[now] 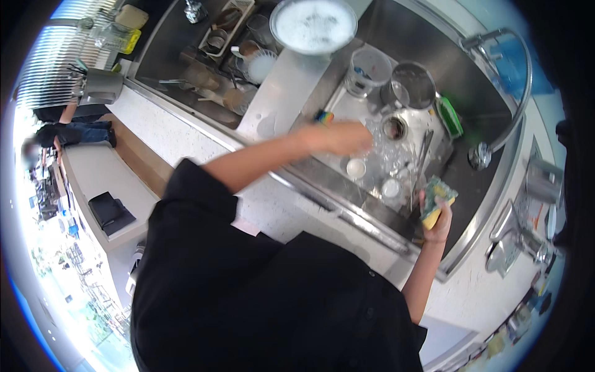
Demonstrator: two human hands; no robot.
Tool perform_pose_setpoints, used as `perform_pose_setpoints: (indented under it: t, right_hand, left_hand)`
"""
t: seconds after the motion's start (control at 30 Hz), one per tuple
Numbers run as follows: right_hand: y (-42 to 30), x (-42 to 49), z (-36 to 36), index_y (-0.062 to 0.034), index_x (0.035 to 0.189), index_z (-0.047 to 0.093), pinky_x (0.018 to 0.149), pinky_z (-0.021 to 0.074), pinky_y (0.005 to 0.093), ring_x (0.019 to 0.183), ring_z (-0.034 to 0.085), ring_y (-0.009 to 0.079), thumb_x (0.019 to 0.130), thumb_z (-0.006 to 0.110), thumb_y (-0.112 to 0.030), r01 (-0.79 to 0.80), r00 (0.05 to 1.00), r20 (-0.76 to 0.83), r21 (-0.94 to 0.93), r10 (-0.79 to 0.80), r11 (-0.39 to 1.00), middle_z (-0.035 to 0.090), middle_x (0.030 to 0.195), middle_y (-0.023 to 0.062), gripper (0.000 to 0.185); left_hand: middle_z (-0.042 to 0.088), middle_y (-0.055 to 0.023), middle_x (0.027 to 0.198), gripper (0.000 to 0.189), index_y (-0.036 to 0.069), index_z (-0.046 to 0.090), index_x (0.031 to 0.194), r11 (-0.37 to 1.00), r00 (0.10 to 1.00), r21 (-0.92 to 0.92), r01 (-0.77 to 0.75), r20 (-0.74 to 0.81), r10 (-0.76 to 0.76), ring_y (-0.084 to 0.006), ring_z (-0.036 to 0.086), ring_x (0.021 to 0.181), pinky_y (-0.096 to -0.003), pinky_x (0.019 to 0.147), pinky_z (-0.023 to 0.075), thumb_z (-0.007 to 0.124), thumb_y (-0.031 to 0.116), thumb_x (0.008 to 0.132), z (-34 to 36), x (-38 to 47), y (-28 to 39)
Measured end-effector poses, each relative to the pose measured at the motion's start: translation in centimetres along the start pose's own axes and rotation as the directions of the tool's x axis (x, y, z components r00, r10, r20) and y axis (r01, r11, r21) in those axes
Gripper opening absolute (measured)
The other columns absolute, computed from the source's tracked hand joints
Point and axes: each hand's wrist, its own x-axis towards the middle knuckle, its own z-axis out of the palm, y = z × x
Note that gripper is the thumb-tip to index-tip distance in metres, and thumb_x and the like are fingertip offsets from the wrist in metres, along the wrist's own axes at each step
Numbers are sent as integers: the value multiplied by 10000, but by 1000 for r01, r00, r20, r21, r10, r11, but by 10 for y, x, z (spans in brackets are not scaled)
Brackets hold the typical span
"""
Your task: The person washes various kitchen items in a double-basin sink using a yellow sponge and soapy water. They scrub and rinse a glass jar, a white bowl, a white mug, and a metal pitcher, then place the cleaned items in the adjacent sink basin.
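Note:
My left hand (pixel 346 138), blurred by motion, is over the near left part of the right sink basin; whether it holds anything cannot be told. My right hand (pixel 439 223) grips a yellow-and-green scouring sponge (pixel 436 201) above the basin's near right side. Below and between the hands, a small white cup (pixel 356 168) and a round white lid or cup (pixel 391 188) stand on the wet metal. Metal tongs (pixel 424 158) lie to their right. Farther back are a clear plastic container (pixel 369 69), a metal pot (pixel 413 83) and a green brush (pixel 449 117).
A bowl of suds (pixel 314 25) stands on the divider between basins. The left basin holds dirty dishes and a white tray (pixel 226 28). A hose faucet with a spray head (pixel 479 156) arches over the right side. At far left another person (pixel 79 132) stands by a counter.

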Motion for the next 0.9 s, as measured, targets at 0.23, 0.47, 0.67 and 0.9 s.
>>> perform_pose_setpoints:
  t: [0.23,0.47,0.67,0.9]
  right_hand:
    - [13,-28,45,-66,1149,404,669,515,349,880,554,226,770,480,-26,159,972,-113,-319,-204,934,517,1023,120,389]
    - [31,-34,94,-126,1211,305,404,495,251,699,599,212,784,479,-26,282,926,-38,-593,-377,754,540,929,114,472]
    - [47,-17,149,-77,987,397,449,486,265,649,585,181,738,563,-54,388,855,-76,-562,-513,731,554,844,102,300]
    - [28,41,321,-24,1097,420,798,410,284,917,524,180,701,545,-35,785,578,571,-585,-583,205,524,996,102,415]
  left_hand:
    - [566,-116,669,249,27,565,792,834,778,217,508,-532,-335,-236,558,626,-315,613,435,629,251,704,-80,-181,-98]
    - [388,-153,1178,635,114,393,1160,850,939,454,267,-321,-123,-304,418,1055,-371,832,407,686,172,599,-48,-193,-194]
    - [356,-121,1209,719,128,397,1186,701,997,709,-78,71,40,-251,363,1105,-402,851,372,695,305,556,-32,-154,-207]
    - [500,-88,1014,199,66,582,841,801,947,516,-304,68,315,-203,458,968,-329,776,381,530,235,748,-44,-157,-205]
